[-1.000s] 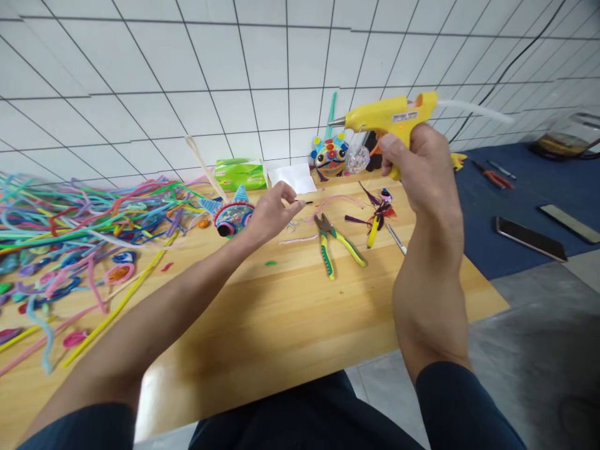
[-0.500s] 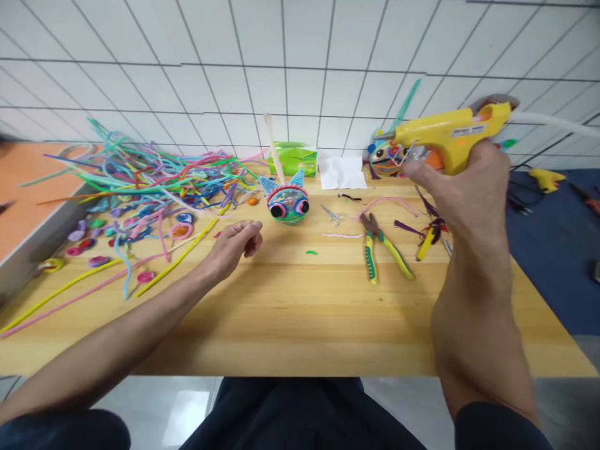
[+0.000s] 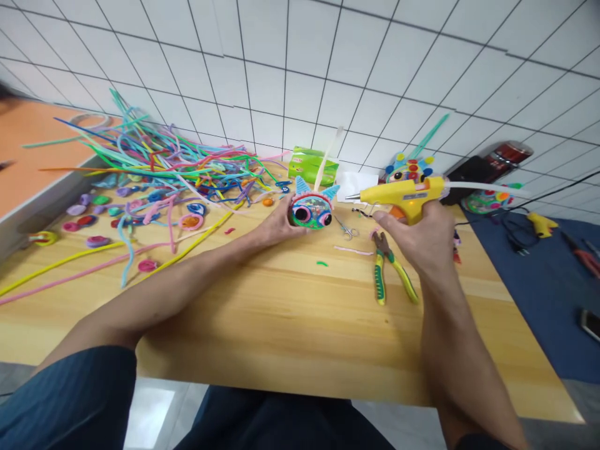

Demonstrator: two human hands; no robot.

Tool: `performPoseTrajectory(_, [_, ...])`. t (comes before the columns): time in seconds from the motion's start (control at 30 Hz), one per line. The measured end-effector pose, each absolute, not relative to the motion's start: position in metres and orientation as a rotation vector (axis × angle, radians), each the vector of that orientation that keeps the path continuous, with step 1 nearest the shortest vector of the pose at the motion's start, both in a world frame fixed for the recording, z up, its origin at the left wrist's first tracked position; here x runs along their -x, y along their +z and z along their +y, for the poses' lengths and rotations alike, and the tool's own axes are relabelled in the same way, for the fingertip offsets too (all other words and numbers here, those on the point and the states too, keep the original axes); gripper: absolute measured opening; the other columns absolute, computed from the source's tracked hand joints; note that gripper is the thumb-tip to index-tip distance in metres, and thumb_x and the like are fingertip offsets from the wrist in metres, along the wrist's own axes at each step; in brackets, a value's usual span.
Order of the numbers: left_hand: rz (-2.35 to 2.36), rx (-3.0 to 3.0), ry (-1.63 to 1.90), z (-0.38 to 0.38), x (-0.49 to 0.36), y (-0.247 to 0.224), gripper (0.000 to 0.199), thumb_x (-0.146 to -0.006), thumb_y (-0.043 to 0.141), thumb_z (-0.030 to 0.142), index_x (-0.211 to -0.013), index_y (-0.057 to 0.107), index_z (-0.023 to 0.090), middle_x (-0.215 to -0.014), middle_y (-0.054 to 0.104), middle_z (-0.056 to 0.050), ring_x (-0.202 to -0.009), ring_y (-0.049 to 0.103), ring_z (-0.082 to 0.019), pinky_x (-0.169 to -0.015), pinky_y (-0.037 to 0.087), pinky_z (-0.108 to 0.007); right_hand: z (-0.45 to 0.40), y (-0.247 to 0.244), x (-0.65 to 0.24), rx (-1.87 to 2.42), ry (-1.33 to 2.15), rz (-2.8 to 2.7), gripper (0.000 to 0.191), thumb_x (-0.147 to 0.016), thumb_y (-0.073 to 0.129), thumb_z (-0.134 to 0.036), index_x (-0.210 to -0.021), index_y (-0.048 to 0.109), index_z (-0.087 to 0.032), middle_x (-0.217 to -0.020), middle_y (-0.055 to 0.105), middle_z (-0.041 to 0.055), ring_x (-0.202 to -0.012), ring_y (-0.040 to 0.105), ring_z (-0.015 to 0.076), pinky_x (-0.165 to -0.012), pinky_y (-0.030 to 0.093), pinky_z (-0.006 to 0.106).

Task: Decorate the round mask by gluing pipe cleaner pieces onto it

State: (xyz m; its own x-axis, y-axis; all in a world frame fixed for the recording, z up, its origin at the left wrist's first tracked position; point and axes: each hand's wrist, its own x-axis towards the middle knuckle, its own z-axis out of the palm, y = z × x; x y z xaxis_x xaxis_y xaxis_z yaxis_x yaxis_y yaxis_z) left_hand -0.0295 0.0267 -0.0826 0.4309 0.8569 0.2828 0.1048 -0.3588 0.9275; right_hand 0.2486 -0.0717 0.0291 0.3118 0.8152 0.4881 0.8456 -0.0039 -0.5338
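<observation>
My left hand [image 3: 280, 224] grips the left side of a small craft creature [image 3: 313, 211] with big pink-rimmed black eyes and blue pointed ears. A pale stick [image 3: 328, 159] rises above the creature. In my right hand [image 3: 425, 234] is a yellow hot glue gun [image 3: 405, 195], its metal nozzle pointing left toward the creature but apart from it. A white glue stick [image 3: 475, 186] juts from the gun's rear. Under the gun lie pliers [image 3: 392, 269] with green and yellow handles, and small scissors [image 3: 347, 231] sit just right of the creature.
Tangled pipe cleaners [image 3: 173, 156] and coiled pieces [image 3: 97, 241] cover the table's left. A green packet [image 3: 312, 165] and white paper [image 3: 357, 186] are by the tiled wall. Another decorated craft [image 3: 409, 167] stands behind the gun. A blue mat [image 3: 525, 287] with tools and a phone lies right.
My left hand has reached forward and right and taken hold of the creature, which now tilts slightly. The glue gun has come lower and nearer to it. The camera view has turned a little.
</observation>
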Motion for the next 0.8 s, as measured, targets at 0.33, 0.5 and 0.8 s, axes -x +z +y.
performPoseTrajectory(0.33, [0.825,-2.319,1.319,0.030,-0.002,-0.110,0.099,-0.070,0.094,0.042,-0.150,0.039,0.020,-0.150,0.048,-0.020,-0.147,0.048,-0.039,-0.123,0.045,-0.059,-0.062,0.004,-0.239,1.830,-0.363,-1.735,0.026,-0.080,0.073,-0.046,-0.091,0.067,-0.023,-0.070,0.066,0.0048,-0.069,0.065,0.0265,-0.070,0.050,0.039])
performPoseTrajectory(0.5, [0.751,-2.287,1.322,0.026,-0.004,-0.111,0.098,-0.079,0.090,0.044,-0.155,0.033,0.022,-0.151,0.051,-0.020,-0.144,0.053,-0.037,-0.119,0.051,-0.056,-0.063,-0.005,-0.238,1.804,-0.556,-1.817,0.021,-0.080,0.068,-0.039,-0.093,0.066,-0.022,-0.072,0.065,0.0051,-0.071,0.064,0.0262,-0.068,0.048,0.037])
performPoseTrajectory(0.8, [0.824,-2.262,1.271,0.014,-0.003,-0.109,0.094,-0.082,0.086,0.042,-0.158,0.033,0.024,-0.155,0.047,-0.020,-0.149,0.047,-0.038,-0.125,0.045,-0.060,-0.065,-0.005,-0.234,1.854,-0.615,-1.896,0.016,-0.082,0.063,-0.039,-0.081,0.059,-0.024,-0.068,0.063,0.0044,-0.065,0.063,0.0245,-0.063,0.044,0.035])
